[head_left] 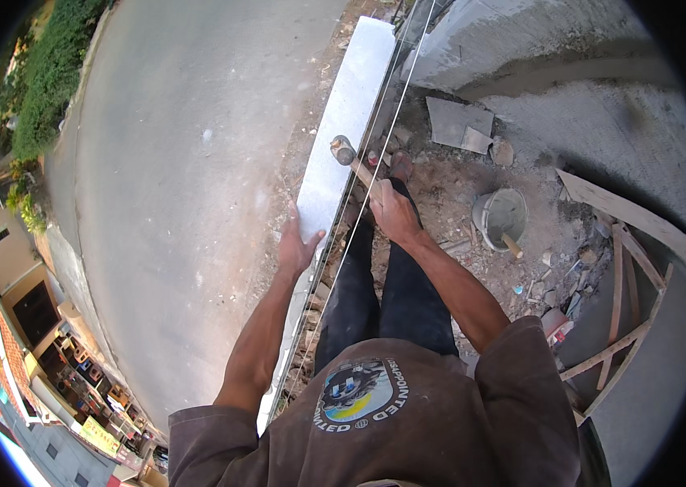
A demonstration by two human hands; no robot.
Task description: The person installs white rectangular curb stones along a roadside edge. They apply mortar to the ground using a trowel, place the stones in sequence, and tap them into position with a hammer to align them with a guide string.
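Note:
My left hand [297, 242] lies flat, fingers spread, on top of a long white block wall [341, 122] that runs away from me. In my right hand [392, 211] I grip the wooden handle of a hammer [344, 150], whose dark rubber head rests just above the white block's top. Two taut guide strings [391, 134] run along the wall's right edge, crossing over my right hand. My feet stand on rubble to the right of the wall.
A grey bucket [502, 216] with a wooden handle sticking out sits on the rubble. Broken slabs [460, 123] lie beyond. A rendered grey wall [602, 114] and wooden frame [627, 300] stand to the right. A paved road [189, 170] runs along the left.

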